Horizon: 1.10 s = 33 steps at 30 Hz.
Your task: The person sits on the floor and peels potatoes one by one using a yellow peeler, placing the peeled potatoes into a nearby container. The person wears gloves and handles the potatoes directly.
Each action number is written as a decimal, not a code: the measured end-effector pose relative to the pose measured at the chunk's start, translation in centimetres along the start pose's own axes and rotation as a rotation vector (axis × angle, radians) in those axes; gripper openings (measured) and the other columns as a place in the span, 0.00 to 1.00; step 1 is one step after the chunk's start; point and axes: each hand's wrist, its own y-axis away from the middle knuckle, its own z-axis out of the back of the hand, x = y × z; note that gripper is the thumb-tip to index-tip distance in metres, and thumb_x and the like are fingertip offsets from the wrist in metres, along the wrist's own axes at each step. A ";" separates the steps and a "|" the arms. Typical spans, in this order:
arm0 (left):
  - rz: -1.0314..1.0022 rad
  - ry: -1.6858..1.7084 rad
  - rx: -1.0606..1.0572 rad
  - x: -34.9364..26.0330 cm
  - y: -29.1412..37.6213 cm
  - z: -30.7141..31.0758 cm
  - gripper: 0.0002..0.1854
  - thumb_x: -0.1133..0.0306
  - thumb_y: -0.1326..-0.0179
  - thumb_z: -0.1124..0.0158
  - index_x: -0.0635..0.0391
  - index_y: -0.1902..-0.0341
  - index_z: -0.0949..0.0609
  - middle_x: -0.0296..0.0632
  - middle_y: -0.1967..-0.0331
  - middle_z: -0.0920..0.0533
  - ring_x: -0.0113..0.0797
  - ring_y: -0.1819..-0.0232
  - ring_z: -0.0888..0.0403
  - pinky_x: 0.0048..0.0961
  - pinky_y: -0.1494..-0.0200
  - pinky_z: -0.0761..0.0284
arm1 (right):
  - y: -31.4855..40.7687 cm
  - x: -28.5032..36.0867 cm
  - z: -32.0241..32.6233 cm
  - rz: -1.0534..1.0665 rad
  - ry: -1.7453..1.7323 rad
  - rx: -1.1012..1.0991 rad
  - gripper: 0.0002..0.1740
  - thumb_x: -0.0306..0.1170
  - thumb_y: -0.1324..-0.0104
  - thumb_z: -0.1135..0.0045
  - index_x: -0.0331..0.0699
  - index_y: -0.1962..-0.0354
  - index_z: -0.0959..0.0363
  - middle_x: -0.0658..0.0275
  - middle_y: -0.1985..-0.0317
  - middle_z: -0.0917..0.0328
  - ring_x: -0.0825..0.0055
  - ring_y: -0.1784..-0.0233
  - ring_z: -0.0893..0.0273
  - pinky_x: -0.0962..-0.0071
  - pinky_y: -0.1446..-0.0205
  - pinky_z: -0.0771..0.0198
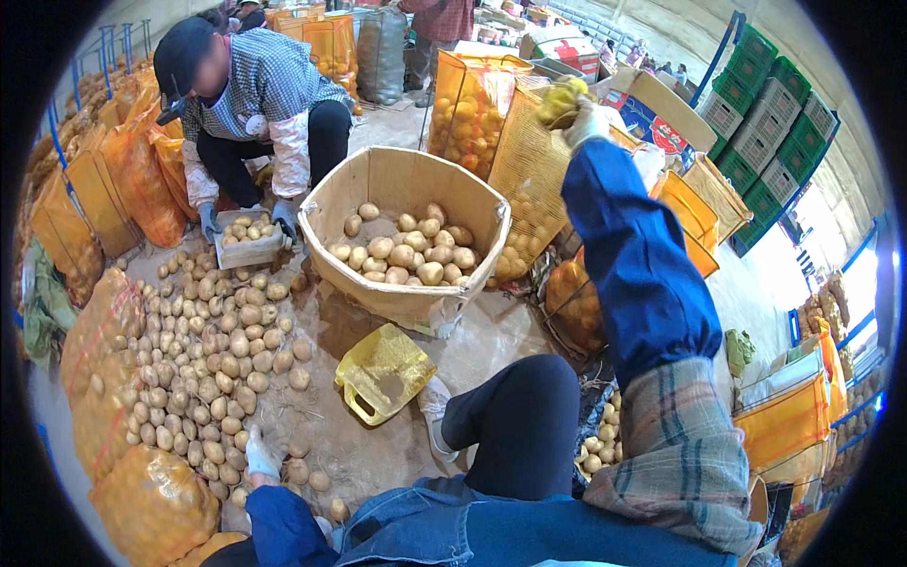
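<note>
My left hand (263, 453), in a pale glove, is low over the right edge of a potato pile (212, 354) on the floor; its fingers are spread beside a few loose potatoes. Raised at the upper right, my right hand (587, 122) is gloved too and closed on a blurred yellowish-green object (562, 103), whose kind I cannot tell. A large open cardboard bin (404, 301) with potatoes (430, 273) inside stands ahead of me. Between it and my shoe lies a cut yellow plastic jug (386, 372) with a handle.
A person (273, 78) in a cap squats at the upper left, holding a crate (249, 256) of potatoes. Filled mesh sacks (156, 496) stand at left, and more (524, 205) right of the bin. A black bag (599, 404) of potatoes lies by my knee. Plastic crates (765, 120) are stacked at the right.
</note>
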 end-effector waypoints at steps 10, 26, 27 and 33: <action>-0.709 -1.007 -0.231 5.5 -3.4 7.0 0.29 0.62 0.34 0.43 0.66 0.33 0.32 0.53 0.37 0.26 0.44 0.36 0.29 0.36 0.33 0.36 | 16.3 -11.0 4.3 -0.221 0.774 0.849 0.17 0.28 0.36 0.44 0.37 0.49 0.27 0.59 0.51 0.21 0.64 0.48 0.21 0.63 0.42 0.24; -0.691 -1.698 -0.299 5.2 0.2 2.3 0.26 0.65 0.52 0.34 0.47 0.45 0.21 0.55 0.41 0.32 0.59 0.41 0.34 0.51 0.41 0.30 | 50.7 -14.2 -3.1 -1.043 0.612 0.664 0.16 0.33 0.35 0.46 0.33 0.53 0.27 0.64 0.60 0.21 0.77 0.59 0.22 0.77 0.53 0.26; -0.717 -1.761 -0.285 5.2 0.4 1.8 0.24 0.63 0.51 0.34 0.49 0.47 0.21 0.55 0.41 0.31 0.60 0.40 0.34 0.51 0.41 0.30 | 51.2 -13.9 -3.3 -0.993 0.700 0.766 0.17 0.32 0.37 0.46 0.32 0.52 0.26 0.64 0.59 0.21 0.77 0.58 0.23 0.76 0.52 0.27; -0.457 -1.835 -0.068 7.2 1.7 0.8 0.26 0.54 0.51 0.35 0.52 0.47 0.22 0.53 0.45 0.25 0.54 0.37 0.30 0.49 0.44 0.26 | 53.3 -12.7 -6.2 -0.912 0.686 0.983 0.20 0.24 0.47 0.47 0.30 0.55 0.23 0.62 0.57 0.19 0.76 0.55 0.24 0.78 0.46 0.30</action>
